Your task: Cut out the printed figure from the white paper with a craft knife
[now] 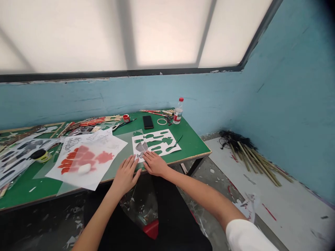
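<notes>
A white paper stencil with several cut-out shapes lies at the front right of the green table. My right hand rests flat on its near edge, fingers stretched out. Beside it, my left hand lies with spread fingers at the table edge, its fingertips by the stencil's left corner. Just beyond the fingertips a grey patterned piece shows on the stencil. A thin dark-green tool, perhaps a craft knife or brush, lies across the stencil's right side.
Left of my hands lies white paper with red painted shapes and a white lump. A yellow jar, a red paint pot, pliers, a phone, a tape roll and a bottle stand or lie around. Sticks lie on the floor.
</notes>
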`<state>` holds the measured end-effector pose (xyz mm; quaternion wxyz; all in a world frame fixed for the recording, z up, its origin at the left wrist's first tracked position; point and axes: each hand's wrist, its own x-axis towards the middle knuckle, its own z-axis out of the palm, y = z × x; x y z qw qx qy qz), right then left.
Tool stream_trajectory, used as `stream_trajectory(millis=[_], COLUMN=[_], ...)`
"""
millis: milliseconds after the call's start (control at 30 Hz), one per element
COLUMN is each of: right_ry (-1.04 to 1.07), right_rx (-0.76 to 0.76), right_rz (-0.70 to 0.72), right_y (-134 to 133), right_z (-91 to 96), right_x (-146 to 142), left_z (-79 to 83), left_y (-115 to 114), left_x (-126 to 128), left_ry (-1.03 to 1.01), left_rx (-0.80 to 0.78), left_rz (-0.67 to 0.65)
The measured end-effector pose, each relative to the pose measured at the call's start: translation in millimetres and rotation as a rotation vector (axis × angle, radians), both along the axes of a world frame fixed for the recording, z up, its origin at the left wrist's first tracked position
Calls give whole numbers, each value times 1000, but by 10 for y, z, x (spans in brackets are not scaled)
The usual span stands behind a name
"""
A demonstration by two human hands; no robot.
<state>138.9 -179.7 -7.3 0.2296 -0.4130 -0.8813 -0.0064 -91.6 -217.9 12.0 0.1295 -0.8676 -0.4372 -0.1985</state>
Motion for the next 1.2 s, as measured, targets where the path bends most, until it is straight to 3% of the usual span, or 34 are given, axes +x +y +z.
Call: stream_trajectory(millis=[200,367,467,600,667,767,967,1200], right_ry=[19,42,35,29,22,-13,-53,-19], right_rx=[-45,-100,-142,-177,-198,-231,-256,-246], right_rz=[1,33,106,136,137,182,242,250], right_y=[-52,2,350,1074,1360,1566,1593,1626], right_z=[-8,107,284,447,433,328,132,41], right_x=[10,118,228,205,97,-74,-135,-137], left_z=[-236,-288,-294,-282,-253,-178,-52,-57], left_y=[118,127,121,96,82,74,107,114], left_x=[101,72,75,158,230,344,467,452], left_ry=[-9,-20,-22,-19,-12,2,7,-32], left_rx=[1,-6,-9,-4,3,11,41,58], left_rz=[-40,-53,-51,-2,36,85,124,128])
